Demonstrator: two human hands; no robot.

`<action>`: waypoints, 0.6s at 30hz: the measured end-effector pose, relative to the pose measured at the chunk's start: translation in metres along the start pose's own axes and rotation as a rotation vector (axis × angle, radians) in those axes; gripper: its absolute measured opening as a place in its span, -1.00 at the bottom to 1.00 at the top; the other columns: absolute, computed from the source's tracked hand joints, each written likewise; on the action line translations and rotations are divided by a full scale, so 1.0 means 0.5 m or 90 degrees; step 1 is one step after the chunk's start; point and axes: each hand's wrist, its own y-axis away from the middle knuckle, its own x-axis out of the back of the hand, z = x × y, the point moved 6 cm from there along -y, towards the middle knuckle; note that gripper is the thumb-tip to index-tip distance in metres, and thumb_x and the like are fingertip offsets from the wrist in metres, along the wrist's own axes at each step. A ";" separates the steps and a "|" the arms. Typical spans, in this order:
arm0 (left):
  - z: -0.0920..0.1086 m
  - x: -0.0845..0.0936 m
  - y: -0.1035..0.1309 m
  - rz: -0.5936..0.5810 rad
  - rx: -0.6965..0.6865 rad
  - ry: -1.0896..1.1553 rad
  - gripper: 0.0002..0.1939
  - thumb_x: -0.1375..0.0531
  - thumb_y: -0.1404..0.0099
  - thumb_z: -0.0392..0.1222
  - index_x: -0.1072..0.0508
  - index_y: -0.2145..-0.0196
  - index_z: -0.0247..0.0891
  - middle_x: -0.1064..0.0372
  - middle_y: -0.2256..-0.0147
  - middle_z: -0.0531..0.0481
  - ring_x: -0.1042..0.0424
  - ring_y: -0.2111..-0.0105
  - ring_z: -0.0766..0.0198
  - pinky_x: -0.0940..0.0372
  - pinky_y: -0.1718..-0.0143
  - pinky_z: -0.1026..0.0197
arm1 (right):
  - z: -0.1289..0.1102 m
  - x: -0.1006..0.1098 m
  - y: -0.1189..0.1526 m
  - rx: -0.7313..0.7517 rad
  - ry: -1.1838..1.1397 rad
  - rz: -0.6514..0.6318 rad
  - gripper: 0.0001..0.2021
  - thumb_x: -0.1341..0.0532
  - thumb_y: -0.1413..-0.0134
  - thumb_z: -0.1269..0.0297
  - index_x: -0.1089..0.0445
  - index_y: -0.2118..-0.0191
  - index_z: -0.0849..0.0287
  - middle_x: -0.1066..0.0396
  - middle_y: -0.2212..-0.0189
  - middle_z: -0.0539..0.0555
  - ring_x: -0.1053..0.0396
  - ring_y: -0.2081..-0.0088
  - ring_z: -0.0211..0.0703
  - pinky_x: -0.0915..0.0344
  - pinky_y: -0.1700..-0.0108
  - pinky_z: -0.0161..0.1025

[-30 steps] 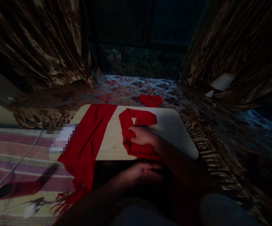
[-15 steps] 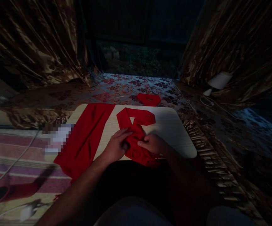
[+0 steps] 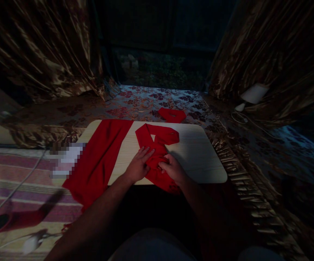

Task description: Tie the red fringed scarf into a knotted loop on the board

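A dim room is showing here, with shiny brown curtains [image 3: 37,54] hanging on both sides and a flowered carpet [image 3: 146,103] lying beyond a low, pale wooden table [image 3: 197,156]. Taking that table as the landmark: a narrow red cloth [image 3: 157,139] is lying on its middle, its far end bent into a loop that is leaving a small triangle of bare wood showing, its near end bunching into soft folds and spilling just over the table's near edge. The fabric is looking plain, deep red and matte, with creases gathering where the hands are meeting it.

The left hand [image 3: 139,166] is resting flat on the near part of that cloth, fingers spread and extended, pressing rather than gripping. The right hand [image 3: 171,168] is curling onto the folds just beside it, fingers bent and pinching the bunched fabric.

A wider red scarf [image 3: 99,159] is lying across the table's left part and hanging off its near-left edge. A small red piece [image 3: 172,115] is sitting on the carpet just past the table's far edge.
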 end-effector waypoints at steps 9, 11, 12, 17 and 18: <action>-0.038 -0.007 -0.064 -0.006 -0.021 -0.017 -0.17 -0.18 -0.14 -0.40 -0.18 -0.38 -0.34 -0.11 -0.35 -0.34 -0.03 -0.39 -0.12 0.00 -0.37 -0.25 | 0.026 -0.011 0.004 -0.101 -0.211 0.085 -0.48 -0.42 0.29 0.25 -0.29 0.12 0.14 -0.50 0.43 -0.03 -0.46 0.53 -0.24 -0.23 0.63 -0.42; -0.041 -0.002 -0.063 -0.005 -0.018 -0.006 -0.21 -0.21 -0.18 -0.32 -0.20 -0.37 -0.32 -0.14 -0.34 -0.33 -0.09 -0.36 -0.11 -0.04 -0.36 -0.23 | 0.033 -0.001 0.003 -0.098 -0.257 0.150 -0.44 -0.43 0.32 0.30 -0.30 0.09 0.12 -0.53 0.37 -0.02 -0.49 0.51 -0.22 -0.30 0.60 -0.39; -0.042 0.001 -0.061 -0.004 -0.016 -0.001 -0.22 -0.22 -0.20 -0.29 -0.21 -0.37 -0.31 -0.14 -0.34 -0.32 -0.11 -0.36 -0.11 -0.05 -0.35 -0.22 | 0.037 0.002 0.003 -0.102 -0.286 0.174 -0.43 -0.42 0.33 0.32 -0.30 0.08 0.11 -0.54 0.36 -0.02 -0.50 0.49 -0.21 -0.33 0.58 -0.37; -0.039 0.005 -0.054 0.005 -0.013 0.000 -0.24 -0.23 -0.22 -0.25 -0.22 -0.37 -0.26 -0.15 -0.35 -0.28 -0.11 -0.35 -0.10 -0.06 -0.35 -0.20 | 0.029 -0.025 0.001 -0.156 -0.364 0.058 -0.67 -0.40 0.24 0.34 -0.39 0.26 0.17 -0.49 0.52 -0.02 -0.40 0.56 -0.26 -0.26 0.58 -0.39; -0.039 0.004 -0.053 0.007 -0.013 -0.002 -0.24 -0.23 -0.23 -0.25 -0.22 -0.37 -0.25 -0.15 -0.34 -0.27 -0.11 -0.35 -0.09 -0.06 -0.35 -0.20 | 0.026 -0.033 0.001 -0.166 -0.368 0.027 -0.72 -0.40 0.22 0.34 -0.40 0.30 0.18 -0.45 0.57 -0.03 -0.36 0.59 -0.28 -0.23 0.59 -0.39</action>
